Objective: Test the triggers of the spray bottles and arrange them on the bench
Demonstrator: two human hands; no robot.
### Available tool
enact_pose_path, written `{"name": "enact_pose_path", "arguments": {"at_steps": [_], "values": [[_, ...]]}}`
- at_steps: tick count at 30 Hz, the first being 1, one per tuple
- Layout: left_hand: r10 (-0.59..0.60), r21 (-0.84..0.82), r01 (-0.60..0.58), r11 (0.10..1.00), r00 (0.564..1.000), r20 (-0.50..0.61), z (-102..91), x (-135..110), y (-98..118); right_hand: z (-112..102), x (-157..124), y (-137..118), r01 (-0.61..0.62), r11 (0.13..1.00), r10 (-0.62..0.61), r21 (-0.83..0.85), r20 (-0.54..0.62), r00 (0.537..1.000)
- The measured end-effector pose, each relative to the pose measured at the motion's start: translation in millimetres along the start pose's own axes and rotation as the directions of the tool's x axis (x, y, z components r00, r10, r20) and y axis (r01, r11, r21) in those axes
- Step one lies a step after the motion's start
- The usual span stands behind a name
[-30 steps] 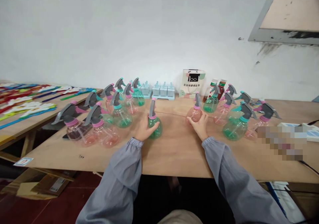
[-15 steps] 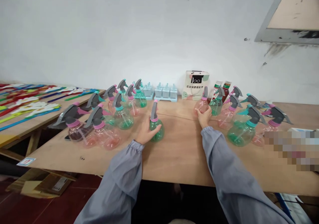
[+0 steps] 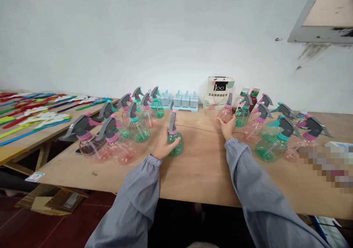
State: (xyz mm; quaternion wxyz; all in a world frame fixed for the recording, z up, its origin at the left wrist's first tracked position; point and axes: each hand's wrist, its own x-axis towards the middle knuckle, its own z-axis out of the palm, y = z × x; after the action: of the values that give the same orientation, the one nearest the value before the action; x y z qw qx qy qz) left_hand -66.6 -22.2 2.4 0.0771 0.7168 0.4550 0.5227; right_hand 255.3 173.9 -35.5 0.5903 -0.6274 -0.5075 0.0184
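My left hand (image 3: 163, 145) is wrapped round a green spray bottle (image 3: 177, 147) with a pink collar and grey trigger head, standing upright on the wooden table (image 3: 193, 178). Farther back on the right, my right hand (image 3: 227, 127) grips the body of a pink spray bottle (image 3: 224, 112), also upright. Just right of that hand stands a green spray bottle (image 3: 242, 116) with a grey head. Left of my left hand is a cluster of pink and green spray bottles, the nearest a green one (image 3: 139, 131) with a turquoise collar.
More spray bottles (image 3: 271, 148) stand on the right. Light blue ice-pop moulds (image 3: 185, 103) and a printed paper bag (image 3: 217, 101) are at the wall, with red bottles (image 3: 253, 97) beside the bag. A left-hand table (image 3: 30, 145) bears colourful flat strips.
The view has shifted slightly, so everything sits a little farther right in the picture. Both hands keep their hold on the same two bottles, with no clear movement on the table.
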Motion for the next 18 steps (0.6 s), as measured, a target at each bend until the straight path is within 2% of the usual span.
{"name": "enact_pose_path", "arguments": {"at_steps": [3,6,9,11,12,14,16,17,18], "values": [[-0.028,-0.026,0.028,0.999,1.0,0.003,0.6,-1,-2,-9,-9,-5,0.04,0.997,-0.036,0.062,-0.058,0.998],[-0.039,-0.091,0.041,0.995,0.999,0.019,3.1,-3,-6,-25,-30,-19,0.149,0.971,-0.13,0.185,-0.109,0.985],[-0.001,-0.177,0.013,0.984,0.997,0.072,8.6,-4,-7,-43,-58,-44,0.287,0.893,-0.299,0.345,-0.019,0.954],[0.025,-0.198,-0.005,0.98,0.994,0.103,14.5,-5,-4,-51,-77,-67,0.322,0.834,-0.423,0.447,0.144,0.895],[0.034,-0.193,-0.01,0.981,0.992,0.121,18.0,-6,-1,-53,-86,-80,0.321,0.805,-0.482,0.498,0.236,0.844],[0.041,-0.168,-0.013,0.986,0.985,0.167,26.2,-8,4,-54,-102,-105,0.282,0.752,-0.58,0.595,0.396,0.711],[0.056,-0.122,-0.026,0.992,0.966,0.25,34.8,-11,8,-53,-114,-128,0.204,0.722,-0.623,0.661,0.492,0.609],[0.068,-0.093,-0.042,0.995,0.953,0.296,38.5,-12,10,-52,-118,-137,0.158,0.717,-0.62,0.679,0.516,0.591],[0.08,-0.062,-0.063,0.996,0.938,0.338,41.4,-14,10,-51,-120,-144,0.111,0.715,-0.604,0.69,0.531,0.595]]}}
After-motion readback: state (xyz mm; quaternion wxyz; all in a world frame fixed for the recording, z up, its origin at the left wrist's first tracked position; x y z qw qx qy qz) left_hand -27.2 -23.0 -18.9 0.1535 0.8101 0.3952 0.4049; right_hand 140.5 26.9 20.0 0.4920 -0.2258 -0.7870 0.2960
